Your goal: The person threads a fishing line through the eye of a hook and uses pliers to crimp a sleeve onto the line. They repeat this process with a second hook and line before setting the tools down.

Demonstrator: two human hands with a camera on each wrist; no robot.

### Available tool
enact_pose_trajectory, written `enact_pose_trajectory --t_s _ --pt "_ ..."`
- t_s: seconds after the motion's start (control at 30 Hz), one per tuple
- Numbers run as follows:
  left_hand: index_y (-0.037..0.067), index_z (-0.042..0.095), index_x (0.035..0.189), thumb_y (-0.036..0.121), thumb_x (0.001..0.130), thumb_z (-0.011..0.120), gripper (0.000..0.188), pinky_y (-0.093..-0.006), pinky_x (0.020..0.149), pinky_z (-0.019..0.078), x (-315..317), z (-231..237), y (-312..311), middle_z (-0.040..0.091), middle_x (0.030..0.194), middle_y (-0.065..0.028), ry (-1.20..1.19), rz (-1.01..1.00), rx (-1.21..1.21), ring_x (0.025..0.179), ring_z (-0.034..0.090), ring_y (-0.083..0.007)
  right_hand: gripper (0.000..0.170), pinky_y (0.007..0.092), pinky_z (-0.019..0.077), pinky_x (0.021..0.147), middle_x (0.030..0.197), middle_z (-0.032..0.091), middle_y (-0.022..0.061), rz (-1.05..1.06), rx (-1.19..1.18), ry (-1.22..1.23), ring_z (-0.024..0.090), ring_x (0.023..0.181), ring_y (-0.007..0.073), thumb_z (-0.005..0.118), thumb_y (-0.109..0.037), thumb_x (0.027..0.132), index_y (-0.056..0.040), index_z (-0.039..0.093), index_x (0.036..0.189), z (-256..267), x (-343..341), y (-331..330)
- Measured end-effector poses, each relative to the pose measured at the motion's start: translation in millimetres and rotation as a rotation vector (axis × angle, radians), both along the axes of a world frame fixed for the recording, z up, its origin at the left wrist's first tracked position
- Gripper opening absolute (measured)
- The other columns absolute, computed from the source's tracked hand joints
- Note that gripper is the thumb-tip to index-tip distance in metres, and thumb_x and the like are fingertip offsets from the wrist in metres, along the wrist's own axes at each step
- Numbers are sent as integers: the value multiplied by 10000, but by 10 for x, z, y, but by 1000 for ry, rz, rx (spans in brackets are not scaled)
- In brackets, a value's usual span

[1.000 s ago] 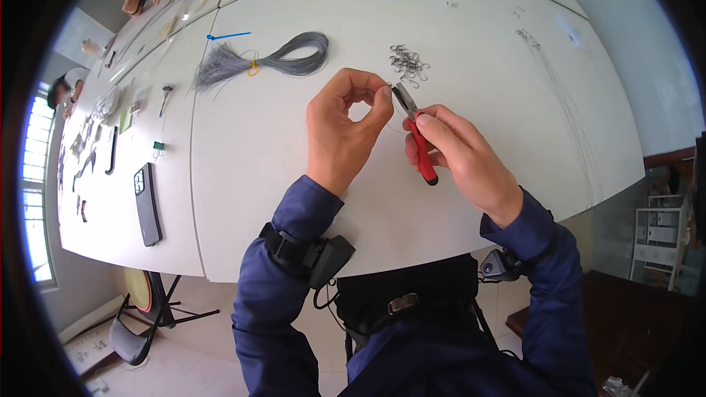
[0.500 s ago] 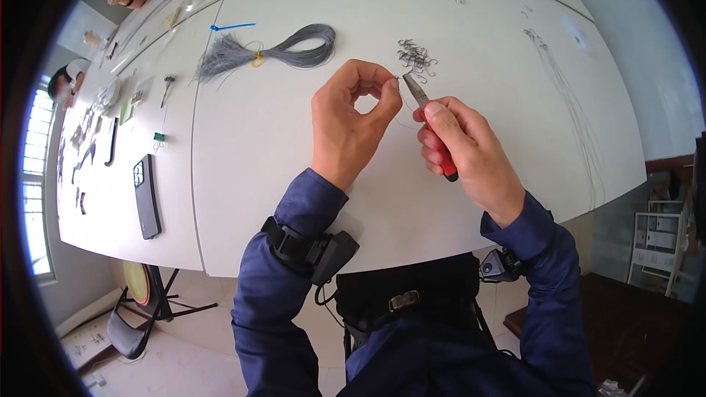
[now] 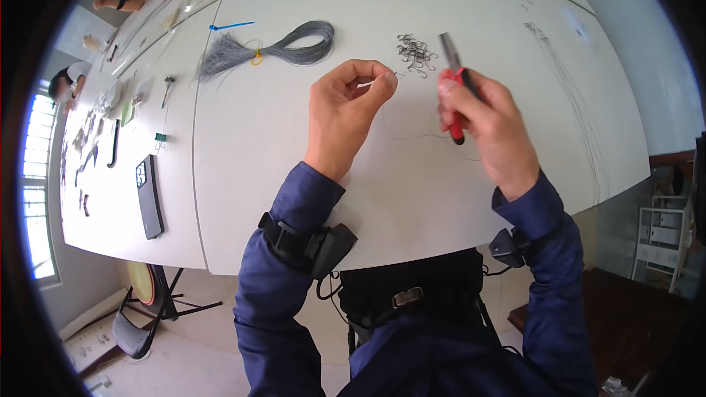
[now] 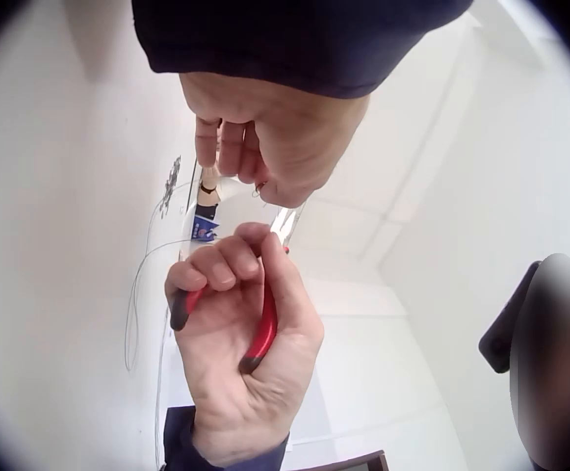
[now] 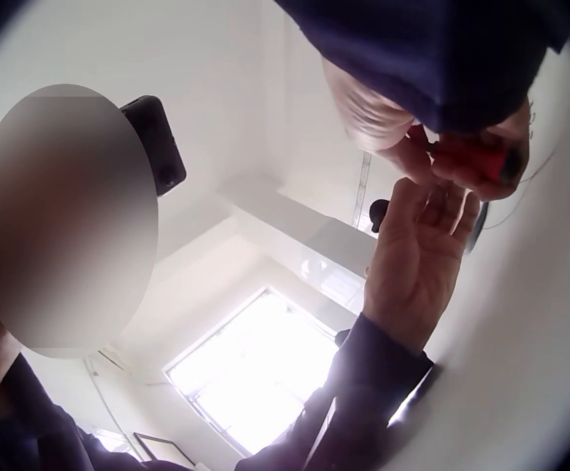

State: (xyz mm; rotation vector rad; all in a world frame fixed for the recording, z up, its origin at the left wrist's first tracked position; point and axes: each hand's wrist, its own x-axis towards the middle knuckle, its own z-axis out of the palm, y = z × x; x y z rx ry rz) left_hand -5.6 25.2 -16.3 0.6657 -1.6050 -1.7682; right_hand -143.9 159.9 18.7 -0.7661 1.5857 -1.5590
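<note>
My left hand (image 3: 346, 110) pinches a small fish hook (image 3: 399, 75) between thumb and forefinger, mostly hidden by the fingertips. From there a thin line (image 3: 412, 137) loops over the table toward the right. My right hand (image 3: 493, 121) grips red-handled pliers (image 3: 450, 53), their metal nose pointing away from me, apart from the left fingertips. In the left wrist view both red handles (image 4: 262, 339) show in the right palm. A loose pile of dark fish hooks (image 3: 416, 55) lies just beyond the hands.
A grey bundle of line (image 3: 305, 44) with a yellow tie lies at the back left, beside a blue cable tie (image 3: 232, 26). Hooks on long lines (image 3: 562, 88) stretch along the right. A phone (image 3: 148, 197) and green clip (image 3: 160, 137) are at left. Another person's arm (image 3: 136, 1) reaches in at far left.
My right hand has carried the pliers away from the left fingertips, up and to the right, beside the hook pile. The left hand keeps its pinch and has shifted only slightly.
</note>
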Motion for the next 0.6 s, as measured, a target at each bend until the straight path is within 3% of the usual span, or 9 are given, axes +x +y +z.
enact_pose_trajectory --t_s 0.13,0.23,0.4,0.5,0.6 --pt "8 684 974 141 962 650 138 -334 928 484 -8 -101 -74 666 985 -47 147 -82 171 972 618 -145 335 243 413 622 720 568 1 58 217 280 508 647 87 640 -315 961 19 642 996 71 -233 115" --pt "27 683 959 152 973 634 134 -351 949 476 1 -108 -95 661 1002 -44 212 -127 267 1004 616 -159 390 239 413 633 741 564 -5 37 128 606 502 664 82 624 -347 980 38 630 1040 -161 -267 125" --pt "23 684 976 159 983 616 152 -366 959 478 6 -116 -96 658 1035 -55 239 -118 330 1043 610 -180 413 229 444 689 747 534 -8 -7 73 221 508 719 86 686 -313 950 55 611 1121 81 -3 156" --pt "12 682 1004 157 982 614 162 -377 972 477 7 -107 -86 659 1077 -69 261 -110 393 1085 604 -197 432 228 411 644 744 528 -16 -79 -120 417 494 702 70 711 -316 929 53 607 1127 -156 179 31" --pt "3 676 1035 159 980 613 178 -386 989 471 5 -111 -61 660 1118 -80 294 -126 431 1121 596 -209 368 244 402 623 736 538 -5 23 18 174 495 688 74 743 -299 891 30 645 1023 -102 240 -116"
